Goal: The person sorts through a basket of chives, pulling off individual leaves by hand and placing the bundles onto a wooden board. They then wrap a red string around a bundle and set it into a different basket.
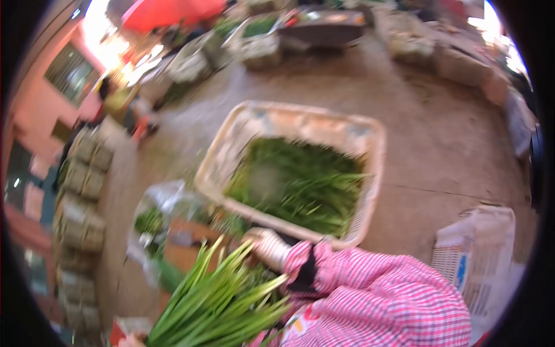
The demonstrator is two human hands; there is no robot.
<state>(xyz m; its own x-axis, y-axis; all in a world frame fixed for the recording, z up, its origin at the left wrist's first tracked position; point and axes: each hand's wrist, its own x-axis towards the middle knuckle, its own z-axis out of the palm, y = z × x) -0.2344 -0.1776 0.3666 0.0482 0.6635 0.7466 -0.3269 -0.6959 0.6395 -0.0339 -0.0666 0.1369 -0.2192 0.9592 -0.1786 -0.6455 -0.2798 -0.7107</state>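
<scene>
A bunch of long green leafy stalks (217,306) fans out at the bottom, left of centre. Beneath its lower left end, cut off by the frame edge, my left hand (133,341) grips the bunch. My right hand (267,247), in a light covering below a pink checked sleeve (381,283), is by the upper leaf tips. Its fingers look curled, but blur hides what they hold. Just beyond it stands a large whitish plastic basket (378,173) with many green stalks (300,185) lying inside.
A clear plastic bag (167,194) with greens and a cardboard piece (188,246) lie left of my right hand. A white crate (491,254) is at right. Stacked bundles (81,225) line the left, near a person (118,104). Large baskets and a red umbrella (167,13) are farther back.
</scene>
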